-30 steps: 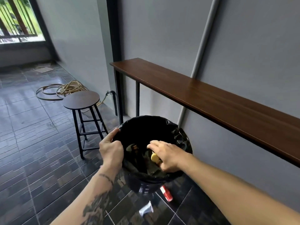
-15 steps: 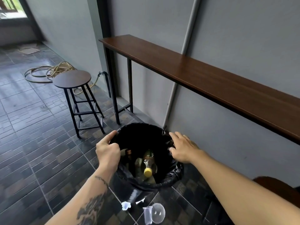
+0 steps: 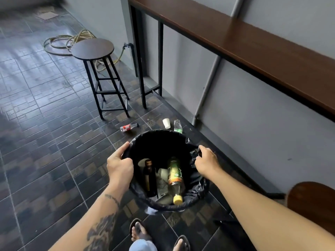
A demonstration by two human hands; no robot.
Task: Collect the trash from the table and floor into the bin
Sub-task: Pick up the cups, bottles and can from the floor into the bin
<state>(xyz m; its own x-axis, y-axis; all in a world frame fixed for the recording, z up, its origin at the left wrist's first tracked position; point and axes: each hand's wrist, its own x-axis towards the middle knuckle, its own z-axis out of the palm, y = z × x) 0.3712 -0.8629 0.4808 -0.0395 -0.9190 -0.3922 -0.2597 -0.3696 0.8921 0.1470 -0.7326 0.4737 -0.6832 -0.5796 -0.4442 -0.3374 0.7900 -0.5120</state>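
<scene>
We grip the bin rim with both hands.
Left hand fingers curled on the rim at 9 o'clock, right hand at 3 o'clock. On the floor near 12 o'clock: white cup, clear bottle; red-label bottle at 11.

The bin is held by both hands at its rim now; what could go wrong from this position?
1. Both the left hand and right hand grip the bin by its thin black liner, which may tear or slip off the rim.
2. The yellow-capped bottle leans near the low front edge and might roll out if the bin tilts.
3. The white cup and red-labelled bottle lie close ahead, easy to knock.
</scene>
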